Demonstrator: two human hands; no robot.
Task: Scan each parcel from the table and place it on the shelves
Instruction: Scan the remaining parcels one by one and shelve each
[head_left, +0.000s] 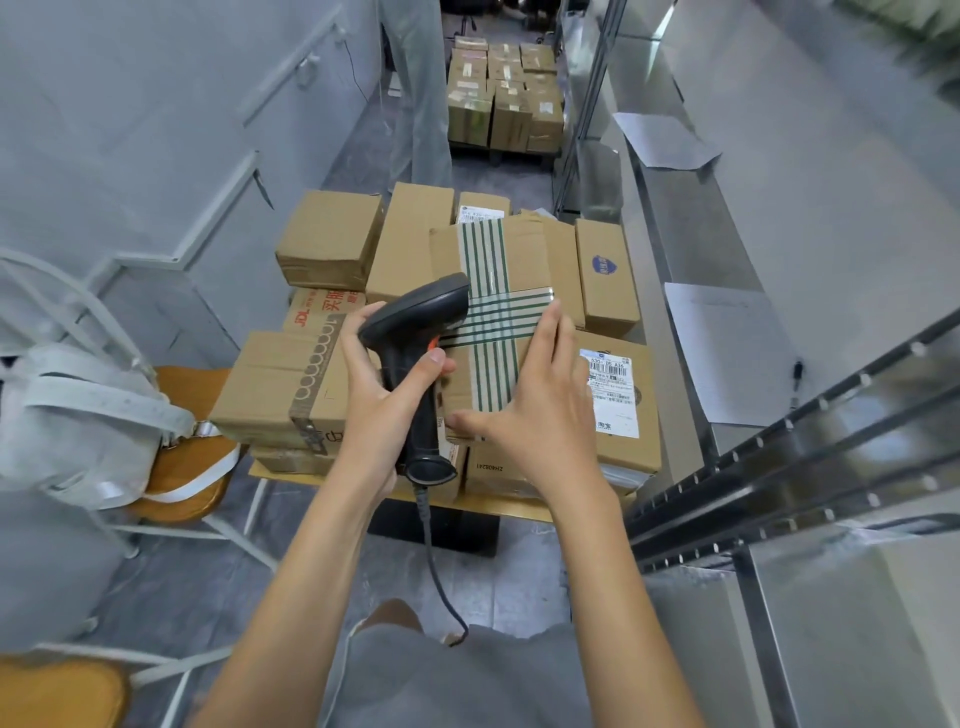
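Observation:
Several brown cardboard parcels are piled on a small table (332, 480). My left hand (376, 400) grips the handle of a black corded barcode scanner (415, 332), its head over the pile. My right hand (530, 400) holds a parcel bound with green-striped tape (493, 291), thumb at its near edge and fingers along its right side. To the right of that hand lies a parcel with a white shipping label (613, 389).
Metal shelves (737, 249) run along the right, with white sheets (727, 353) lying on them. A chair with a grey bag (78, 415) stands at the left. More boxes (504, 98) are stacked on the floor far ahead.

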